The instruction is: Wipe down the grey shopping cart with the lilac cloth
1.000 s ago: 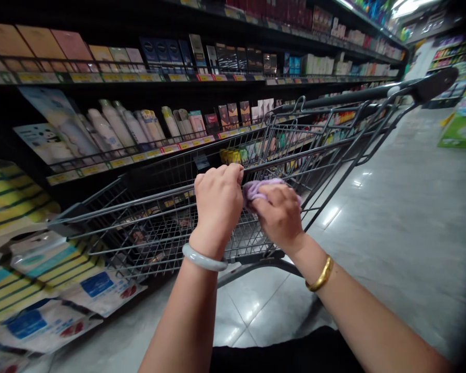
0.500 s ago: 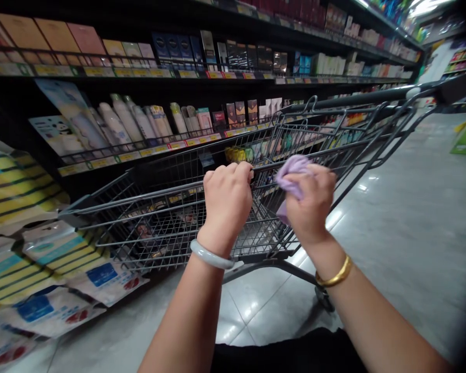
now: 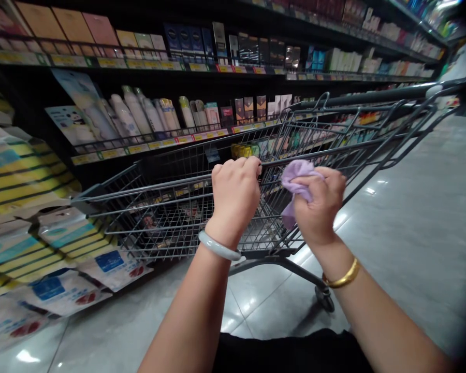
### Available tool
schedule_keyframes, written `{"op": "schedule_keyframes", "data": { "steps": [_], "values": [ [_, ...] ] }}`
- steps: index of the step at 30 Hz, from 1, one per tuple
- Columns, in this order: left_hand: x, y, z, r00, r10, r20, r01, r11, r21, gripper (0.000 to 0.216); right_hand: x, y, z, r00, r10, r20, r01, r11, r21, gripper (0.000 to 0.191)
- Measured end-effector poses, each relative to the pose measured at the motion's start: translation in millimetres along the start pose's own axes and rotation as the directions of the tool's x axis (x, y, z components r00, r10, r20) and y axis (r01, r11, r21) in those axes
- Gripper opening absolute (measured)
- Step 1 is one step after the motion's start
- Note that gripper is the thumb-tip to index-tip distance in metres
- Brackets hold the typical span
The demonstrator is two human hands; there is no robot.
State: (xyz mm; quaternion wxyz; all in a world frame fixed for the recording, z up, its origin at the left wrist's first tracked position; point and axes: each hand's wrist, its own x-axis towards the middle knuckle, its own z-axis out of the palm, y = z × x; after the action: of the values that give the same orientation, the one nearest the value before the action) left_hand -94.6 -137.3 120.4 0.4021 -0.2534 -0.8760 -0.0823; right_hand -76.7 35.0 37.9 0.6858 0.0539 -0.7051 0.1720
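Observation:
A grey wire shopping cart (image 3: 171, 194) stands side-on in front of me. My left hand (image 3: 236, 189), with a pale bangle at the wrist, is wrapped over the cart's near top rail. To its right, my right hand (image 3: 321, 199) is closed on a crumpled purple cloth (image 3: 298, 173), held at the same rail; part of the cloth hangs below the fingers. A gold bracelet circles that wrist. Both hands' fingertips are hidden from me.
Behind the cart runs a dark store shelf (image 3: 202, 70) with boxes and bottles. Striped yellow and white packages (image 3: 58, 243) are stacked at the left. The cart's handle (image 3: 380, 96) reaches toward the upper right, and a caster wheel (image 3: 324, 299) rests on the shiny tiled floor (image 3: 411, 233).
The whole scene has shifted slightly rightward in view. My right hand and the cloth keep to the rail, the cloth's folds now lying differently. My left hand still grips the rail.

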Motion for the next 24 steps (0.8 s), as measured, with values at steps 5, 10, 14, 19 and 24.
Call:
{"op": "schedule_keyframes", "data": {
  "steps": [5,10,14,19,24],
  "values": [
    [-0.2,1.0,-0.6,1.0,-0.003,0.002,0.003,1.0,-0.005,0.021,-14.2,-23.4,7.3,0.939,-0.256,0.231,0.254,0.966,0.041,0.014],
    [-1.1,1.5,-0.2,1.0,-0.002,0.002,0.002,1.0,0.006,0.027,14.0,9.4,-6.1,0.997,0.028,-0.073,-0.023,0.998,0.059,0.011],
    [-1.8,1.4,0.3,1.0,-0.005,-0.015,0.005,1.0,0.014,0.027,24.7,9.5,-3.7,0.976,0.153,-0.154,-0.14,0.986,0.091,0.016],
    [-2.6,1.2,-0.9,1.0,0.0,-0.006,0.0,1.0,0.017,0.023,7.2,-27.3,13.5,0.99,-0.116,0.075,0.109,0.989,0.097,0.023],
    [-3.8,2.9,-0.1,1.0,-0.006,-0.027,0.007,1.0,0.022,0.026,17.4,-8.5,3.9,0.99,-0.139,0.025,0.136,0.988,0.074,0.017]
  ]
}}
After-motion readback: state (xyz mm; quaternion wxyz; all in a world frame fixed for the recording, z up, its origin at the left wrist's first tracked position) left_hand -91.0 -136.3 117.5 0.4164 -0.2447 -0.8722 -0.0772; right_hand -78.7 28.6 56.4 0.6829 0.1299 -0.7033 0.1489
